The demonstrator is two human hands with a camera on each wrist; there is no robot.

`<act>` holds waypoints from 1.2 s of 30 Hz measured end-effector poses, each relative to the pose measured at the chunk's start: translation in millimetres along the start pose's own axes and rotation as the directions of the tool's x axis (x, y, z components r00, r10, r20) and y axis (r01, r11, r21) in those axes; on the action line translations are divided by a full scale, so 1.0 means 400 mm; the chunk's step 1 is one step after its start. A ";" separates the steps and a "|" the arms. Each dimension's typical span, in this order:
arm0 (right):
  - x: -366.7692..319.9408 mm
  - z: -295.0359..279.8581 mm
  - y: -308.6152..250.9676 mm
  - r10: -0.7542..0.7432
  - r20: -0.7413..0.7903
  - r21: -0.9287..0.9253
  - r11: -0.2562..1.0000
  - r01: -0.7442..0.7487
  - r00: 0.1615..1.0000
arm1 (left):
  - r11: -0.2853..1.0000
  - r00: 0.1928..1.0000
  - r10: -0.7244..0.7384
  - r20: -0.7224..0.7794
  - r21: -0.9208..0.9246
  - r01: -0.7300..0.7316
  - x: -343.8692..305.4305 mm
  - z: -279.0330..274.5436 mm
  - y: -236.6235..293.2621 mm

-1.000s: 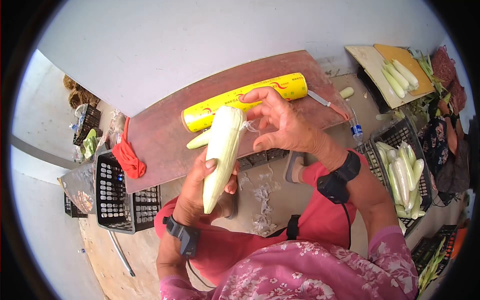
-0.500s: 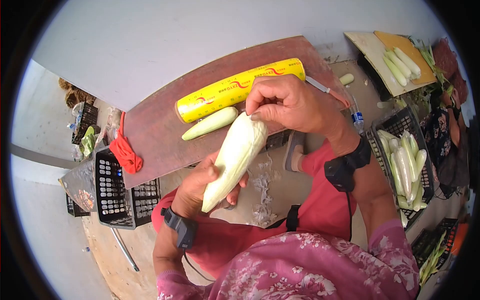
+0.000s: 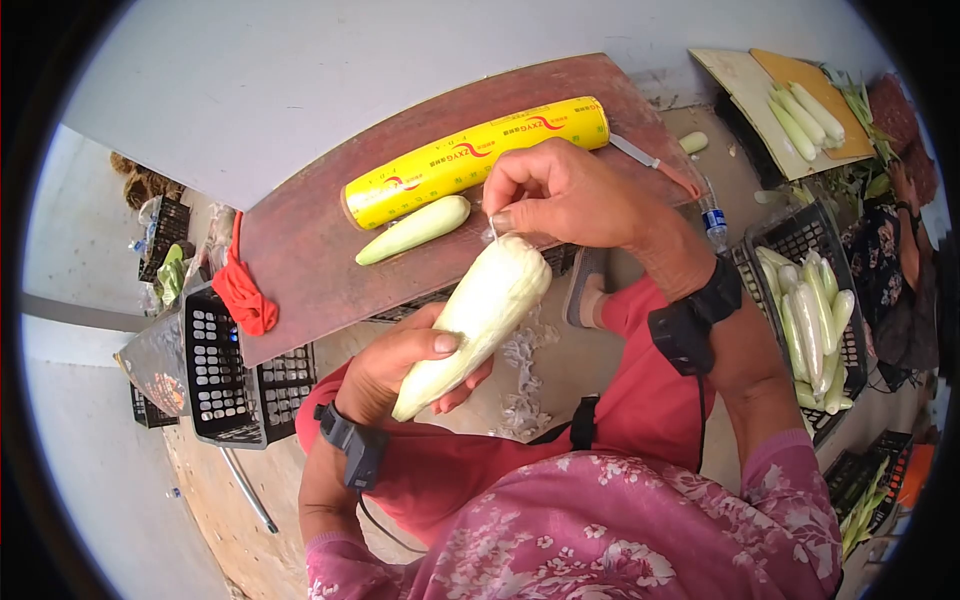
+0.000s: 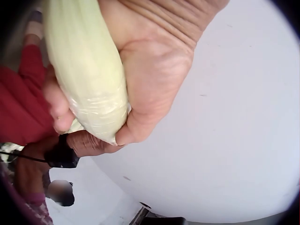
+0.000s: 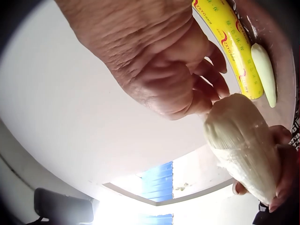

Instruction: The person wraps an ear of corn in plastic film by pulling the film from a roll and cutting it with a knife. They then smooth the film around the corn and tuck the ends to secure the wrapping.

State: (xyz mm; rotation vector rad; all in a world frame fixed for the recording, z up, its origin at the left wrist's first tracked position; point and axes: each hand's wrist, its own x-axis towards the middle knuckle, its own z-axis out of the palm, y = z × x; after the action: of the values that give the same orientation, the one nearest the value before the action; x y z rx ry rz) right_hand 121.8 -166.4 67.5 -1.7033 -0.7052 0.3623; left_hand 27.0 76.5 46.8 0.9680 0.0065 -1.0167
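Observation:
My left hand [image 3: 395, 365] grips a pale green ear of corn in its husk [image 3: 480, 320], thumb on top and fingers round the underside. Clear film clings to the ear, showing wrinkled and shiny in the left wrist view. At the blunt upper end, my right hand [image 3: 570, 195] pinches a thin pulled-up bit of clear film [image 3: 492, 232] between thumb and forefinger. A second pale ear [image 3: 415, 230] lies on the low reddish table [image 3: 310, 245], beside a yellow printed roll [image 3: 475, 160].
A knife [image 3: 650, 163] lies at the table's right end, and a red cloth [image 3: 242, 300] hangs over the left edge. Black crates [image 3: 222, 390] stand left, while another crate [image 3: 745, 265] of ears stands right. More ears [image 3: 805, 122] lie on boards. Film scraps [image 3: 525, 395] litter the floor.
My right hand has gone from spread fingers near the ear to pinching film at its blunt end. The held ear has tilted rightward and moved lower, uncovering the ear on the table.

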 end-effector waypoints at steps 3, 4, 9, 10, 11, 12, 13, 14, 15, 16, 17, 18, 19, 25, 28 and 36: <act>0.009 -0.003 0.012 0.055 0.117 0.091 0.994 -0.066 0.992 | 1.000 1.000 -0.017 -0.026 0.019 0.018 -0.008 0.002 0.000; 0.010 -0.005 0.016 0.074 0.175 0.154 0.983 -0.102 0.982 | 0.999 1.000 -0.020 -0.003 0.025 0.020 -0.013 -0.001 0.002; 0.005 -0.011 0.012 0.094 0.286 0.256 0.952 -0.171 0.954 | 1.000 0.999 -0.009 0.036 0.006 0.009 -0.029 -0.008 0.003; 0.007 -0.009 0.017 0.099 0.278 0.270 0.946 -0.177 0.956 | 1.000 0.999 0.000 0.050 0.004 0.000 -0.033 -0.010 0.004; 0.009 -0.004 0.028 0.104 0.268 0.285 0.941 -0.182 0.958 | 1.000 0.998 0.009 0.065 0.004 -0.009 -0.037 -0.012 0.005; 0.011 0.000 0.039 0.108 0.256 0.299 0.936 -0.185 0.961 | 0.999 0.991 0.034 0.132 -0.033 -0.030 -0.041 -0.016 0.003; 0.014 0.006 0.052 0.137 0.245 0.204 0.960 -0.189 0.960 | 0.996 0.978 0.060 0.201 -0.069 -0.047 -0.044 -0.021 -0.002; 0.014 0.017 0.064 0.166 0.232 0.108 0.975 -0.194 0.959 | 0.992 0.960 0.089 0.267 -0.107 -0.062 -0.048 -0.024 -0.006; 0.012 0.027 0.066 0.193 0.216 0.008 0.980 -0.200 0.957 | 0.973 0.949 0.146 0.278 -0.212 -0.087 -0.048 -0.021 -0.011; 0.008 0.032 0.060 0.176 0.243 0.020 0.982 -0.187 0.954 | 0.941 0.936 0.208 0.283 -0.317 -0.113 -0.046 -0.016 -0.014; 0.003 0.034 0.053 0.157 0.276 0.029 0.985 -0.172 0.948 | 0.958 0.932 0.250 0.263 -0.210 -0.197 -0.040 -0.020 0.001; 0.000 0.035 0.047 0.138 0.311 0.038 0.987 -0.157 0.940 | 0.955 0.924 0.295 0.244 -0.100 -0.279 -0.034 -0.024 0.018; -0.002 0.034 0.046 0.159 0.284 0.096 0.976 -0.193 0.945 | 0.924 0.903 0.374 0.213 -0.166 -0.344 -0.027 -0.020 0.018; -0.005 0.031 0.071 -0.033 0.345 -0.018 0.999 0.042 0.938 | 0.839 0.873 0.462 0.154 -0.394 -0.375 0.004 -0.055 0.011; -0.029 0.058 0.098 -0.188 0.383 -0.437 0.826 0.357 0.904 | 0.823 0.859 0.488 0.156 -0.412 -0.392 0.013 -0.065 0.013; 0.011 0.065 -0.006 -0.114 -0.271 0.189 0.967 0.169 0.956 | 0.893 0.907 0.378 0.183 -0.331 -0.305 0.030 -0.059 -0.006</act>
State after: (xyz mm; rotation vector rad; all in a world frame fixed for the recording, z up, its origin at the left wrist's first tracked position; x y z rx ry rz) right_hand 109.4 -143.3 64.0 -1.4554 -0.5713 0.1054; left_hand 41.8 83.9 25.9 0.5387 -0.2073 -0.7695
